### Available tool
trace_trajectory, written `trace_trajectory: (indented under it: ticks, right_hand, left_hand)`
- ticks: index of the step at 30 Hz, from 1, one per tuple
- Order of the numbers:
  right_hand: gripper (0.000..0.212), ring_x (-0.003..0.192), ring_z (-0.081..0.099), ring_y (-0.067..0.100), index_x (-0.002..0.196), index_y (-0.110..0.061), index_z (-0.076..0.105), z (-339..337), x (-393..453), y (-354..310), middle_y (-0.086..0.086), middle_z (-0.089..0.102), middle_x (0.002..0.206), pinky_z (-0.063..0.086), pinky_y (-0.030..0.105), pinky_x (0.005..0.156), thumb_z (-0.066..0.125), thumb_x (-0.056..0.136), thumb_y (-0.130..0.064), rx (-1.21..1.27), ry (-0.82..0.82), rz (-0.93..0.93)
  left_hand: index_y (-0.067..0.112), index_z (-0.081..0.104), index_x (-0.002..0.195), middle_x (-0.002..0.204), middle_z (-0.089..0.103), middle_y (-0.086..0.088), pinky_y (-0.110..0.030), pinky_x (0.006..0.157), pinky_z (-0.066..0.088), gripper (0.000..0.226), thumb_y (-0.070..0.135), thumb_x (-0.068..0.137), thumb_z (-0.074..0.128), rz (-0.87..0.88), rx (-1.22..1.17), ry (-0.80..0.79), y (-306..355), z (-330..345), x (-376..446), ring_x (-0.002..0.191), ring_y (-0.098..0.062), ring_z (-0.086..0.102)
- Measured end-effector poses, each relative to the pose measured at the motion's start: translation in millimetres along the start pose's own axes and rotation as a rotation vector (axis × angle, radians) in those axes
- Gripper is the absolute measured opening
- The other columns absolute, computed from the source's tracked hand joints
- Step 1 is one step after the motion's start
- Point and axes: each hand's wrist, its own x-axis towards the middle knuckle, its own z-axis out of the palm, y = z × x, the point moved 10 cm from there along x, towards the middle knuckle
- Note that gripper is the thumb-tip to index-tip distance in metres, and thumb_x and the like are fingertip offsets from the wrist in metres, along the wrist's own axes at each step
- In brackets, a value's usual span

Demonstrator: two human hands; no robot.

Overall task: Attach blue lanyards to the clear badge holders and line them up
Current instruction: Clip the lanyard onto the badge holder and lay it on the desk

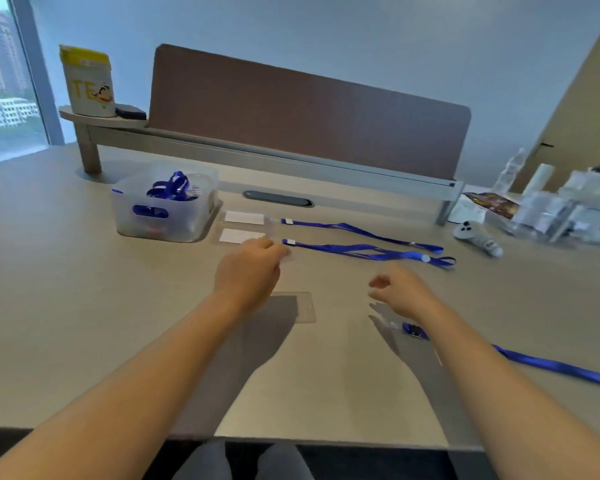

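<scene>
Two clear badge holders with white cards lie in a row beside the bin, the first badge holder (245, 217) behind the second badge holder (238, 235). Each has a blue lanyard clipped on and stretched to the right: the first lanyard (361, 232) and the second lanyard (364, 251). My left hand (250, 271) pinches the right end of the second holder, at its clip. An empty clear holder (303, 306) lies flat below that hand. My right hand (404, 291) hovers open over the clip end of a loose third lanyard (551, 366).
A translucent bin (163, 216) holding more blue lanyards stands at the left. Behind runs a desk divider (305, 116) on a rail. A white controller (477, 237) and clear plastic boxes (561, 216) sit at the right. The table's front edge (326, 441) is near my knees.
</scene>
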Motion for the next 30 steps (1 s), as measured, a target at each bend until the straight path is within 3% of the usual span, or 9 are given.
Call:
trace_trajectory:
  ticks: [3, 7, 10, 15, 18, 20, 23, 26, 30]
  right_hand:
    - [0.041, 0.122, 0.051, 0.024, 0.128, -0.008, 0.053, 7, -15, 41, 0.010, 0.055, 0.134, 0.039, 0.034, 0.103, 0.054, 0.088, -0.018, -0.010, -0.070, 0.083]
    - [0.040, 0.119, 0.053, 0.024, 0.125, -0.008, 0.055, 16, -24, 60, 0.009, 0.057, 0.131, 0.040, 0.031, 0.100, 0.059, 0.086, -0.018, -0.024, -0.126, 0.104]
    - [0.032, 0.115, 0.055, 0.025, 0.119, -0.007, 0.060, 15, -23, 60, 0.011, 0.060, 0.125, 0.043, 0.030, 0.096, 0.056, 0.088, -0.013, -0.084, -0.084, 0.099]
    - [0.022, 0.085, 0.053, 0.020, 0.103, -0.002, 0.065, 17, -16, 55, 0.012, 0.061, 0.099, 0.038, 0.025, 0.073, 0.052, 0.089, -0.012, -0.069, 0.009, 0.063]
    - [0.016, 0.080, 0.055, 0.022, 0.083, -0.005, 0.066, 22, -13, 48, 0.017, 0.067, 0.098, 0.040, 0.027, 0.070, 0.054, 0.088, -0.013, -0.054, 0.000, 0.040]
    - [0.022, 0.082, 0.058, 0.025, 0.067, -0.013, 0.055, 24, -14, 40, 0.014, 0.065, 0.089, 0.040, 0.026, 0.070, 0.053, 0.089, -0.014, -0.016, 0.010, -0.001]
    - [0.012, 0.083, 0.052, 0.016, 0.080, -0.017, 0.047, 25, -13, 25, 0.003, 0.054, 0.087, 0.041, 0.025, 0.073, 0.050, 0.092, -0.016, 0.159, 0.055, -0.059]
    - [0.009, 0.088, 0.058, 0.017, 0.084, -0.018, 0.048, 21, -12, 5, 0.003, 0.056, 0.091, 0.046, 0.022, 0.074, 0.049, 0.092, -0.013, 0.479, 0.082, -0.083]
    - [0.017, 0.070, 0.057, 0.011, 0.106, -0.006, 0.057, 15, -14, -31, 0.004, 0.060, 0.079, 0.046, 0.017, 0.065, 0.048, 0.092, -0.007, 0.739, 0.065, -0.142]
  left_hand:
    - [0.005, 0.073, 0.077, 0.068, 0.072, -0.015, -0.032, 0.041, 0.050, 0.023, -0.011, 0.061, 0.070, 0.063, 0.049, -0.054, 23, 19, -5, 0.054, -0.033, 0.066]
    - [0.005, 0.070, 0.099, 0.094, 0.072, -0.016, -0.040, 0.064, 0.053, 0.026, -0.005, 0.081, 0.053, 0.045, -0.005, -0.063, 37, 30, -5, 0.086, -0.035, 0.065]
    - [0.013, 0.057, 0.121, 0.119, 0.062, -0.008, -0.036, 0.083, 0.048, 0.034, 0.006, 0.092, 0.040, 0.009, -0.001, -0.113, 39, 40, -4, 0.109, -0.026, 0.055]
    - [0.023, 0.042, 0.133, 0.130, 0.055, -0.002, -0.032, 0.090, 0.045, 0.046, 0.002, 0.092, 0.036, 0.001, -0.002, -0.202, 43, 52, -5, 0.118, -0.021, 0.048]
    - [0.018, 0.050, 0.126, 0.127, 0.058, -0.003, -0.031, 0.090, 0.045, 0.037, 0.007, 0.093, 0.038, 0.004, 0.013, -0.201, 43, 55, -4, 0.115, -0.020, 0.051]
    - [0.014, 0.058, 0.115, 0.118, 0.064, -0.005, -0.029, 0.082, 0.047, 0.028, 0.016, 0.094, 0.040, 0.016, 0.023, -0.165, 46, 53, -3, 0.105, -0.020, 0.056]
    - [0.009, 0.060, 0.105, 0.107, 0.066, -0.008, -0.028, 0.076, 0.047, 0.024, 0.021, 0.094, 0.042, -0.039, -0.017, -0.147, 42, 51, 0, 0.092, -0.020, 0.057]
    - [0.005, 0.055, 0.100, 0.098, 0.065, -0.015, -0.026, 0.069, 0.041, 0.014, 0.011, 0.091, 0.046, -0.144, -0.171, -0.103, 31, 42, 5, 0.078, -0.017, 0.051]
    - [0.006, 0.052, 0.118, 0.105, 0.064, -0.017, -0.024, 0.076, 0.041, 0.028, 0.005, 0.091, 0.046, -0.237, -0.345, -0.014, 19, 25, 9, 0.088, -0.021, 0.056]
